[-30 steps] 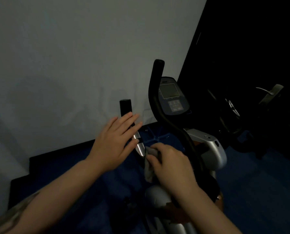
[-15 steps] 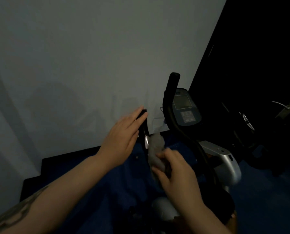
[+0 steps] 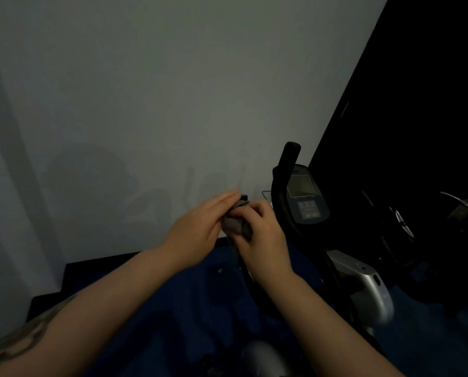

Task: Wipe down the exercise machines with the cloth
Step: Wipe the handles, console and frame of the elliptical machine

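A person's right hand (image 3: 260,235) bunches a grey cloth (image 3: 234,223) in a curled grip round the top of an exercise machine's left handlebar (image 3: 244,197), left hand (image 3: 200,227) flat-fingered alongside; the loose wad could slip off the bar's end, leaving it unwiped.

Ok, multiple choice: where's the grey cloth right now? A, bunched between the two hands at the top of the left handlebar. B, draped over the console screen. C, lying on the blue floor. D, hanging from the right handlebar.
A: the cloth is bunched in the right hand, with the left hand flat against it.
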Demonstrator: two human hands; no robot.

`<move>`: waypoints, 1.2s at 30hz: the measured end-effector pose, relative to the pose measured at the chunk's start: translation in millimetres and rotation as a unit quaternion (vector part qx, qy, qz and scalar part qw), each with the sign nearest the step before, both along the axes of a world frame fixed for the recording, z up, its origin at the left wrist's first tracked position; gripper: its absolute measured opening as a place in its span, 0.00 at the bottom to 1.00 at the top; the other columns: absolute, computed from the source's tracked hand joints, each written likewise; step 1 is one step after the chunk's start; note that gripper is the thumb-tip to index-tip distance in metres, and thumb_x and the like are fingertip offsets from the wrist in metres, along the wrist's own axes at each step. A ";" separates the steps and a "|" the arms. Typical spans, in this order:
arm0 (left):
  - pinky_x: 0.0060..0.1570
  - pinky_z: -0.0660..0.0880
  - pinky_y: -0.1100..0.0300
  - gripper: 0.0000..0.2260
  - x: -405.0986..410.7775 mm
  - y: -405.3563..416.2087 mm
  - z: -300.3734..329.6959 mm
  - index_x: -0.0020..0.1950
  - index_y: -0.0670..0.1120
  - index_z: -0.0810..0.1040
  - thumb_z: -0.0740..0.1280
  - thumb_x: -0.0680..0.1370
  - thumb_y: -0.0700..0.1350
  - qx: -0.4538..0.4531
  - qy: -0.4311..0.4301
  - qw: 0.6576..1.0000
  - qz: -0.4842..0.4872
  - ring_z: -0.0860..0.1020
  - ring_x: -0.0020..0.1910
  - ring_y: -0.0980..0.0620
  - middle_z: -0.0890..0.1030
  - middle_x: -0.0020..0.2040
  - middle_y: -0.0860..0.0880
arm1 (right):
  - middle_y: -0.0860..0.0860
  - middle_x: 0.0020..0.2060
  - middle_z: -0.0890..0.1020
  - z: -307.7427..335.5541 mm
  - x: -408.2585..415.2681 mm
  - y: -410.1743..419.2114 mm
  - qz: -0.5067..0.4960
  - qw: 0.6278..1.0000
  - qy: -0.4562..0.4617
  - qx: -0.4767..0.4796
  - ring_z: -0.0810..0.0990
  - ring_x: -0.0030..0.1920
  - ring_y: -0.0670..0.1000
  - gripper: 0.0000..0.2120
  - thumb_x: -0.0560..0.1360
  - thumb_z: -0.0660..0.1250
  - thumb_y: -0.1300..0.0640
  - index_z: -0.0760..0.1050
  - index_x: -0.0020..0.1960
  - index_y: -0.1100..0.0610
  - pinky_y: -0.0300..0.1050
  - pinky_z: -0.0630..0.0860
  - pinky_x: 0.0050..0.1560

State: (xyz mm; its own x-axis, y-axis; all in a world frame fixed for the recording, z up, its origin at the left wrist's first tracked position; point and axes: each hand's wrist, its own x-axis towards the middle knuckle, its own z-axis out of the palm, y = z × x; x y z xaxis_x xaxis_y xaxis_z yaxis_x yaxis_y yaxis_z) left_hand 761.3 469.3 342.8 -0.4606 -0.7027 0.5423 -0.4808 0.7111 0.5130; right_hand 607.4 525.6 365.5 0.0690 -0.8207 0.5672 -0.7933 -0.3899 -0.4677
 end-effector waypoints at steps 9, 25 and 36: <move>0.65 0.53 0.79 0.25 0.7 15.7 1.0 0.76 0.51 0.62 0.57 0.81 0.34 0.038 0.046 0.998 -0.002 0.59 0.69 0.69 0.62 0.74 0.58 | 0.44 0.50 0.72 7.6 -4.4 -3.2 0.004 0.999 -0.044 0.019 0.73 0.49 0.40 0.11 0.74 0.71 0.59 0.76 0.56 0.53 0.26 0.69 0.49; 0.66 0.50 0.79 0.26 -21.8 22.9 0.0 0.73 0.60 0.53 0.56 0.82 0.35 0.073 0.098 0.992 0.031 0.56 0.71 0.69 0.57 0.74 0.59 | 0.47 0.59 0.80 -7.6 -17.0 16.4 0.002 0.999 -0.039 0.035 0.77 0.58 0.42 0.23 0.75 0.70 0.62 0.74 0.68 0.51 0.40 0.74 0.61; 0.69 0.46 0.76 0.31 -32.9 32.6 -10.2 0.77 0.56 0.51 0.58 0.80 0.35 0.055 0.094 0.994 0.014 0.50 0.76 0.64 0.49 0.79 0.57 | 0.47 0.61 0.79 -7.9 -33.1 38.4 -0.006 0.993 0.008 0.120 0.77 0.60 0.44 0.22 0.76 0.69 0.58 0.72 0.69 0.48 0.24 0.66 0.56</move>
